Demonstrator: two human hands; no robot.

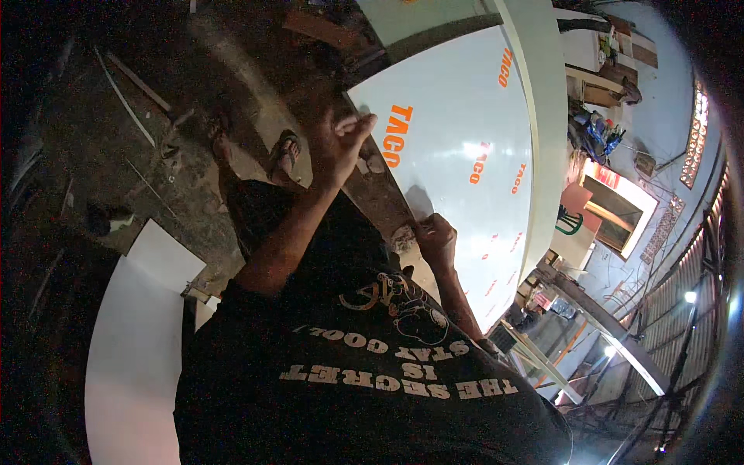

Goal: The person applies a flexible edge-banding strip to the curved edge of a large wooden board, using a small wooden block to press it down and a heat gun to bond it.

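Note:
A large glossy white board (442,139) with orange printing lies in front of me, and light glares off its surface. My left hand (341,147) is raised off the board's near left corner, its fingers curled in toward the thumb. Whatever may be between those fingertips is too small to make out. At the board's near edge, further right, my right hand (438,239) is closed with its knuckles up. Its fingertips are hidden, so I cannot tell whether it grips the edge or something thin there.
Behind the white board stands a pale greenish panel (547,116). A bent white sheet (139,333) rests low on the left. Strips and scraps litter the dark floor (209,85) near my sandalled foot (287,151). A wooden-framed opening (612,209) and a green chair (570,222) are at the right.

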